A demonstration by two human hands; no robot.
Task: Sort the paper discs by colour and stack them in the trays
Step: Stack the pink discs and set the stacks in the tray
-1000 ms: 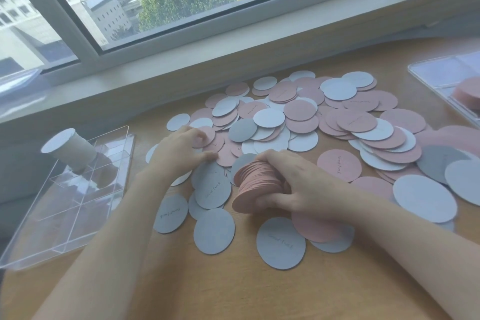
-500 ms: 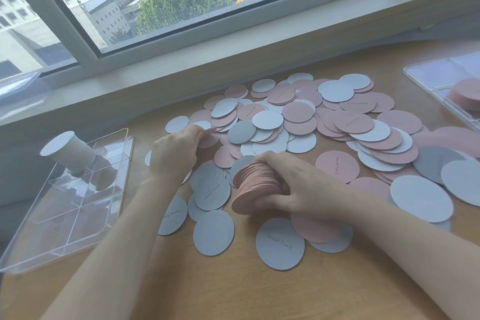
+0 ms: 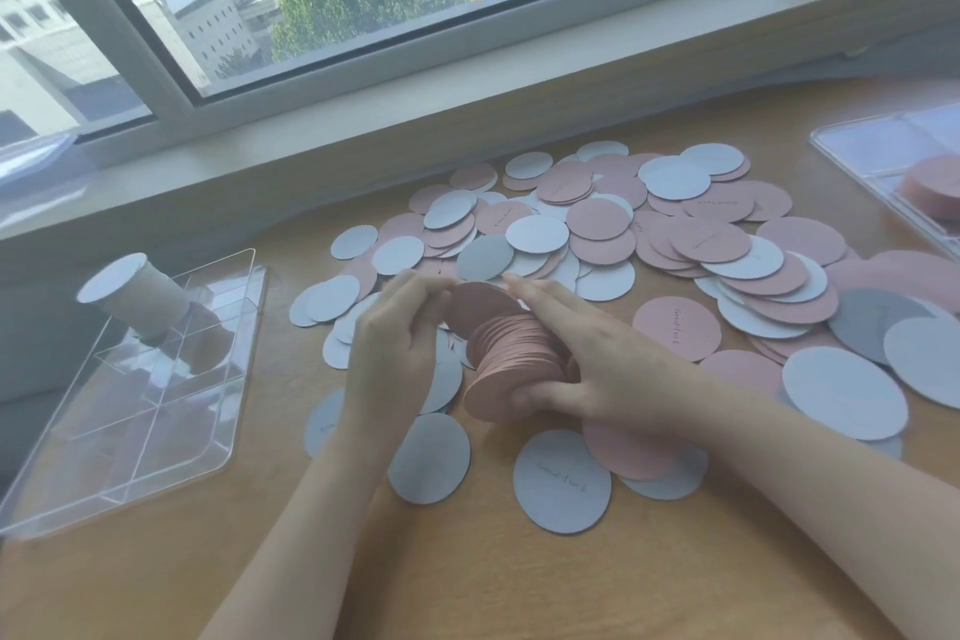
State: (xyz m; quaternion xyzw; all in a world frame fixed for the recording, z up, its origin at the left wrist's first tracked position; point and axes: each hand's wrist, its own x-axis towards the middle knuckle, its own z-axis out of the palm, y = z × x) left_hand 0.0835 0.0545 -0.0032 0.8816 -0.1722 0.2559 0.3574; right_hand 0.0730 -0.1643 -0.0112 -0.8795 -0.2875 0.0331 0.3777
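Right hand (image 3: 613,369) is gripping a thick stack of pink round paper discs (image 3: 511,353) at desk centre; left hand (image 3: 400,327) is pinching its top pink disc (image 3: 480,301). Loose pink and grey paper discs (image 3: 649,244) are lying toward 1 o'clock, a clear compartmented plastic tray (image 3: 156,379) at 9 o'clock.

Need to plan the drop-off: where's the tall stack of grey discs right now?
Head view, far left: the grey disc stack stands in the clear tray's back compartment, by the windowsill.
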